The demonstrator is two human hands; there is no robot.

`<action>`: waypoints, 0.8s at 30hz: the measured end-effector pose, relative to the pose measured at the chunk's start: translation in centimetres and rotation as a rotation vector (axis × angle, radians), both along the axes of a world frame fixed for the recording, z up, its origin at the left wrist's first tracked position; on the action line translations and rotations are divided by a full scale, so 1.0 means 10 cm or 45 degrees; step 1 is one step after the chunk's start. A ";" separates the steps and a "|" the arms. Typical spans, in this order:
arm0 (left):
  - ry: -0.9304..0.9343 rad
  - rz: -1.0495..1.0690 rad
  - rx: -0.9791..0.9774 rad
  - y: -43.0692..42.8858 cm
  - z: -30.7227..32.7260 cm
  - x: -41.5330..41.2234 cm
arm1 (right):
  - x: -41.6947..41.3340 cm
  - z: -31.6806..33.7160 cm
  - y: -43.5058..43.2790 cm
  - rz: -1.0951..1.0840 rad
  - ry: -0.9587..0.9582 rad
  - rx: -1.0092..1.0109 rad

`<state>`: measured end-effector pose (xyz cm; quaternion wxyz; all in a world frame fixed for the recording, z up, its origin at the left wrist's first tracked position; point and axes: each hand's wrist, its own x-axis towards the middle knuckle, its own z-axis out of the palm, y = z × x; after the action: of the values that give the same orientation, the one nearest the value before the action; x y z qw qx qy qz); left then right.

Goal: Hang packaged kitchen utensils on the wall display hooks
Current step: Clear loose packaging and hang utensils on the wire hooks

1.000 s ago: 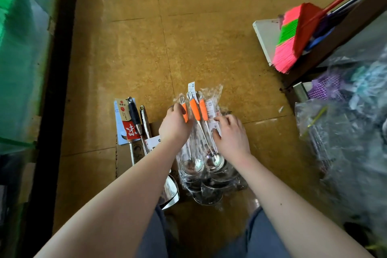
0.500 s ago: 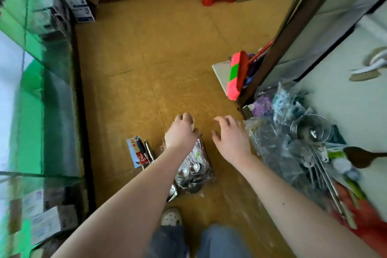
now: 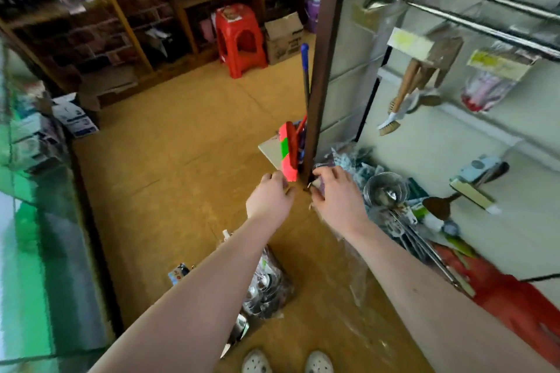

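Spoon pack (image 3: pixel 266 285): lying on floor (image 3: pixel 181 160), 6 o'clock of both hands, no longer being touched.
Left hand (image 3: pixel 269 198): hovering raised, fingers curling; hold cannot be told.
Right hand (image 3: pixel 339 195): likewise raised, curling; clear film (image 3: pixel 357 269) hanging beneath; hold cannot be told.

Both hands are raised close together above the tan floor (image 3: pixel 181 160). The left hand (image 3: pixel 268 197) has curled fingers, and the right hand (image 3: pixel 339 200) seems to pinch a blurred clear plastic bag (image 3: pixel 357 269) hanging under its wrist. A packet of spoons (image 3: pixel 266 288) lies on the floor below them. A pink broom (image 3: pixel 288 154) leans just beyond, and brushes (image 3: pixel 400 100) hang on the wall display (image 3: pixel 424 148).
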<state>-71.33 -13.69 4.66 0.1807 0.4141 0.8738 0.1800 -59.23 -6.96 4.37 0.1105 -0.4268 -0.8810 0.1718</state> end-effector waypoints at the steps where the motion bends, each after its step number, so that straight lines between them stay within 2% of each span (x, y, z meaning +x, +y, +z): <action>1: 0.011 -0.053 0.002 0.07 0.05 0.10 | 0.11 0.04 0.03 -0.038 -0.005 0.007; 10: -0.036 -0.515 0.125 0.53 0.38 0.87 | 1.05 0.41 0.05 -0.523 -0.042 0.079; 19: -0.144 -1.028 0.224 0.33 0.53 1.65 | 1.76 0.67 -0.74 -1.029 -0.006 0.131; 24: -0.243 -1.201 0.280 0.12 0.67 2.18 | 2.23 0.80 -1.15 -1.274 0.044 0.154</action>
<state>-49.57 -12.50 11.35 0.2768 0.7629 0.5464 0.2068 -36.93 -18.43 12.40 0.2185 -0.7868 -0.5748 0.0533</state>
